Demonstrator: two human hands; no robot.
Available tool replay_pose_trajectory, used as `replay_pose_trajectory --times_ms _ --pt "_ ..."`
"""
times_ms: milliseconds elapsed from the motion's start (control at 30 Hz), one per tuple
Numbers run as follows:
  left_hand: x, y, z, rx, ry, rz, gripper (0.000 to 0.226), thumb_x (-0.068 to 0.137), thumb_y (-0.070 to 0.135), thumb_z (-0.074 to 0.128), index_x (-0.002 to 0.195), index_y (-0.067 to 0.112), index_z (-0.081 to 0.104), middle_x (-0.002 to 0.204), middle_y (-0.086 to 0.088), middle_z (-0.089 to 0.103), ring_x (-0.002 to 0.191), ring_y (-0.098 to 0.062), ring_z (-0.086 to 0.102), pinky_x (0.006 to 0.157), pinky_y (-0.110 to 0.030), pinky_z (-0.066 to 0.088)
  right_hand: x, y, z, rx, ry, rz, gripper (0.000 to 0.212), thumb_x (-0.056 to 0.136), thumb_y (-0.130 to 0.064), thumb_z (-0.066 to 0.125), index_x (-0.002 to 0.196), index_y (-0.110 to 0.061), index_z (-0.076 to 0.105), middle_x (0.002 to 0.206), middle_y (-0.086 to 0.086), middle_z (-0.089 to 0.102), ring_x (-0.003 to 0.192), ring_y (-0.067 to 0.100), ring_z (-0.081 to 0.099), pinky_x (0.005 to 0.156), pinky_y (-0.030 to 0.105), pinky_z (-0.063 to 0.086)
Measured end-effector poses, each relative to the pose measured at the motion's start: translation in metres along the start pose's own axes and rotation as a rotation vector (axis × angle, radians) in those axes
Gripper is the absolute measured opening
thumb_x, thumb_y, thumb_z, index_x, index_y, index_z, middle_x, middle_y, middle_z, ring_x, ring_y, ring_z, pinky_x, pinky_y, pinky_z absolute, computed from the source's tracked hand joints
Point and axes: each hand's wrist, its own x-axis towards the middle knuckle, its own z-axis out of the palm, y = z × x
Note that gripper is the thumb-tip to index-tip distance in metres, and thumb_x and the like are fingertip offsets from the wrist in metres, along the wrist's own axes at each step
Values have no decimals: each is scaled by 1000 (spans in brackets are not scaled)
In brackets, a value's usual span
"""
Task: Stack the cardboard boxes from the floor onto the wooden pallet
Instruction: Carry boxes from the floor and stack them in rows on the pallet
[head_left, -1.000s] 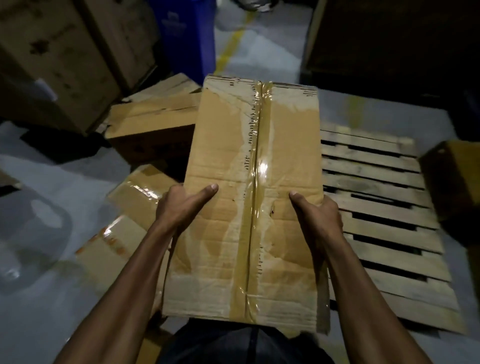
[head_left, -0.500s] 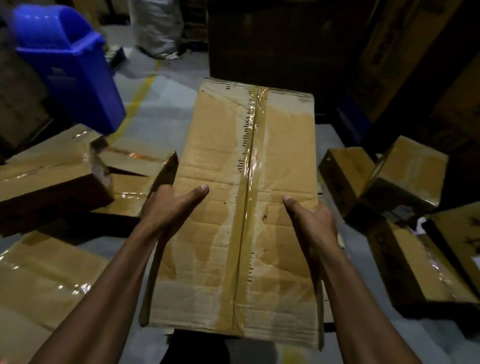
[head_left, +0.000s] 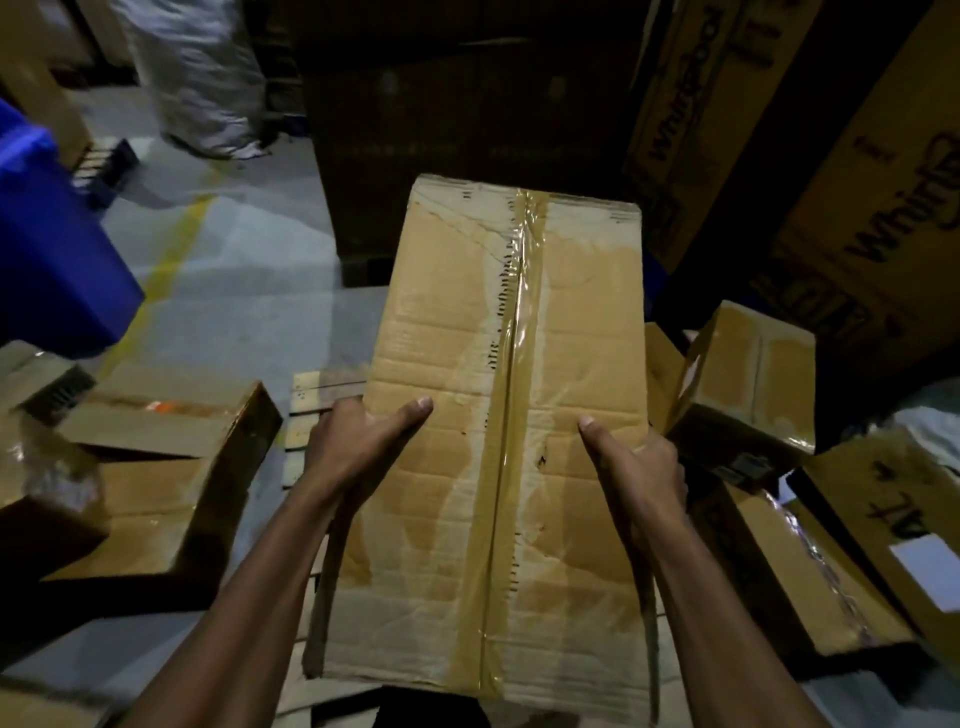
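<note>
Dim storeroom with a pale grey concrete floor (head_left: 249, 291) crossed by a yellow painted line (head_left: 171, 260). A long, flat brown cardboard box (head_left: 498, 415) sealed lengthwise with clear tape is held in the air between both hands, its long axis pointing away from the person. The left hand (head_left: 358, 447) has its grip clamped on the box's left edge, thumb lying on the top face; the right hand (head_left: 644, 462) clamps the right edge likewise. A corner of the slatted wooden pallet (head_left: 311, 410) shows below the box's left side. Other brown cardboard boxes lie on the floor at left (head_left: 156, 483) and right (head_left: 748, 395). A blue plastic bin (head_left: 47, 249) stands at far left; tall printed cartons (head_left: 857, 182) rise at upper right.
</note>
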Motion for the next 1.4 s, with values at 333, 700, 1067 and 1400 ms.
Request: replay_pose_trajectory --times_ms 333,700,1067,1400 --pt "46 107 6 -2 -78 37 85 54 99 50 92 27 73 85 5 76 79 -21 73 77 -49 61 71 -81 -57 -50 -2 47 62 78 -63 70 125 -24 62 108 -2 61 97 18 51 83 34 41" --pt "115 164 108 6 99 -145 69 70 83 60 63 15 64 56 2 60 58 -24 62 57 -30 44 240 -93 -74 -161 -159 26 72 62 -78 64 115 -29 64 104 -4 67 99 25 61 90 43 52" --pt "181 226 159 -66 195 -286 60 69 80 65 69 20 66 66 3 67 70 -24 66 63 -33 51 369 -129 -75 -132 -284 21 86 50 -82 71 114 -25 69 102 -9 73 97 23 67 91 44 55" --pt "293 205 179 -166 105 -341 51 66 79 68 84 31 72 86 10 75 85 -19 70 84 -46 58 458 -127 -6 -157 -321 103 56 62 -72 72 99 -32 62 100 -8 69 102 26 64 97 48 51"
